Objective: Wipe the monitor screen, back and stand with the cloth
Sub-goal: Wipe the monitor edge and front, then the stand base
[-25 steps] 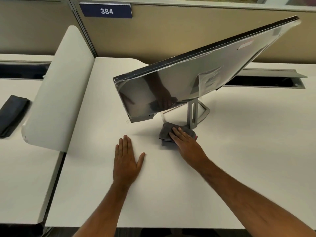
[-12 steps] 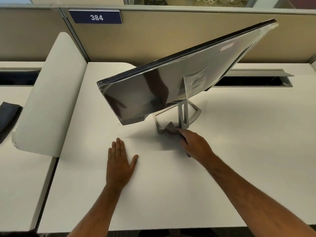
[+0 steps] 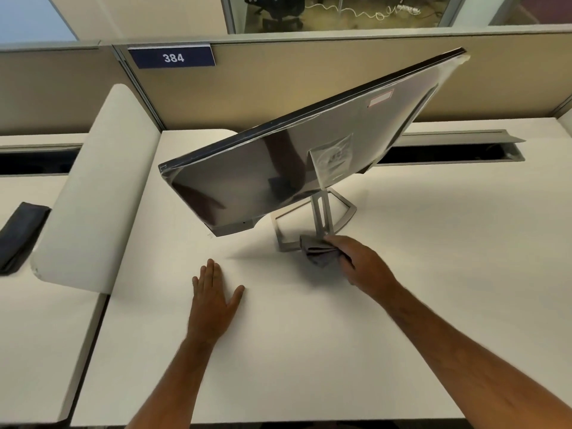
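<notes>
Stand work now: right hand [image 3: 362,263] grips the cloth [image 3: 318,253] at the stand [image 3: 322,216]; left hand [image 3: 213,300] flat, fingers spread. Next, probably round the base.

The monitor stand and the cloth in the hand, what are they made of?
The monitor stand looks like metal with a dull brushed grey finish: thin flat bars with sharp bends, though painted plastic is possible. The cloth, bunched in the right hand at the foot of the stand, looks like soft grey fabric, maybe microfibre: it crumples into loose folds and has no shine.
</notes>
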Demonstrator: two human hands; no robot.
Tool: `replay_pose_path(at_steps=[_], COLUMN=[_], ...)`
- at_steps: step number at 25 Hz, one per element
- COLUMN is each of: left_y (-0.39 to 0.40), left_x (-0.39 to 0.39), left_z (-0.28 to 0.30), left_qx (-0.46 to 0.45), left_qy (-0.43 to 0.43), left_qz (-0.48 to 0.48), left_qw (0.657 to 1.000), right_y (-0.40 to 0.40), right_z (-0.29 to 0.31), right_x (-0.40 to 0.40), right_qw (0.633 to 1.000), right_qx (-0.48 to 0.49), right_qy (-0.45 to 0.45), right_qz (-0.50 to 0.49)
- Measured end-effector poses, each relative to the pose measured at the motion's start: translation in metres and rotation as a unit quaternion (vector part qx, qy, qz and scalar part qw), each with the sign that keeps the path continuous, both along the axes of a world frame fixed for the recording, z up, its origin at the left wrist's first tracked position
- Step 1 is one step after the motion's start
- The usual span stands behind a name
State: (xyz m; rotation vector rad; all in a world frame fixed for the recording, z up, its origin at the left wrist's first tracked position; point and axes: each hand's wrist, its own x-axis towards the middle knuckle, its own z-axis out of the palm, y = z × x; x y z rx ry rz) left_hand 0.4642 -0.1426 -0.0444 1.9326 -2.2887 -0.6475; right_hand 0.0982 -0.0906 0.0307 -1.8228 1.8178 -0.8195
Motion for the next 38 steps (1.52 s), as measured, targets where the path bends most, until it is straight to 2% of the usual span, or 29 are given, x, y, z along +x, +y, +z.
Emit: replay_pose_path(at_steps=[2,4,6,8,10,12,14,17,19,22,25,28,30,34,38], left_y=[0.001,0.006,0.008,0.006,0.004,0.005,0.004,0.001,-0.002,-0.003,-0.004,-0.011,-0.015,-0.016,-0.010], left_x=[-0.009,-0.024,-0.037,-0.048,-0.060,-0.070,-0.075,-0.078,-0.082,-0.091,-0.096,-0.099,-0.102,-0.102,-0.102], left_z=[0.012,0.026,0.043,0.060,0.078,0.096,0.109,0.127,0.142,0.171,0.200,0.225,0.239,0.253,0.261], left_qx=[0.018,0.028,0.032,0.029,0.017,0.002,-0.008,-0.031,-0.068,-0.145,-0.242,-0.310,-0.335,-0.369,-0.357], left_qy=[0.044,0.107,0.162,0.202,0.232,0.262,0.286,0.347,0.381,0.419,0.420,0.408,0.400,0.328,0.346], left_qz=[0.041,0.095,0.148,0.187,0.203,0.213,0.232,0.259,0.271,0.290,0.255,0.191,0.164,0.141,0.168], left_qw=[0.998,0.989,0.975,0.961,0.951,0.941,0.930,0.901,0.881,0.848,0.837,0.837,0.837,0.858,0.851], right_y=[-0.009,-0.021,-0.027,-0.025,-0.013,-0.002,0.002,0.005,0.003,-0.009,-0.027,-0.045,-0.057,-0.065,-0.069], right_z=[0.007,0.006,0.001,-0.011,-0.020,-0.019,-0.011,0.019,0.045,0.067,0.098,0.136,0.148,0.158,0.161], right_x=[-0.005,0.000,0.005,0.001,-0.011,-0.026,-0.040,-0.063,-0.075,-0.091,-0.096,-0.082,-0.071,-0.044,-0.031], right_qw=[0.996,0.994,0.999,0.998,0.988,0.979,0.987,0.994,0.971,0.932,0.906,0.902,0.908,0.921,0.937], right_qx=[-0.079,-0.092,-0.039,-0.007,0.073,0.140,0.110,0.046,0.003,-0.054,-0.112,-0.164,-0.175,-0.176,-0.160], right_qy=[0.014,0.057,0.013,0.053,0.119,0.138,0.107,-0.060,-0.163,-0.252,-0.301,-0.321,-0.324,-0.309,-0.267], right_qz=[-0.031,-0.019,0.006,0.031,0.068,0.046,0.035,-0.078,-0.176,-0.255,-0.277,-0.237,-0.199,-0.160,-0.160])
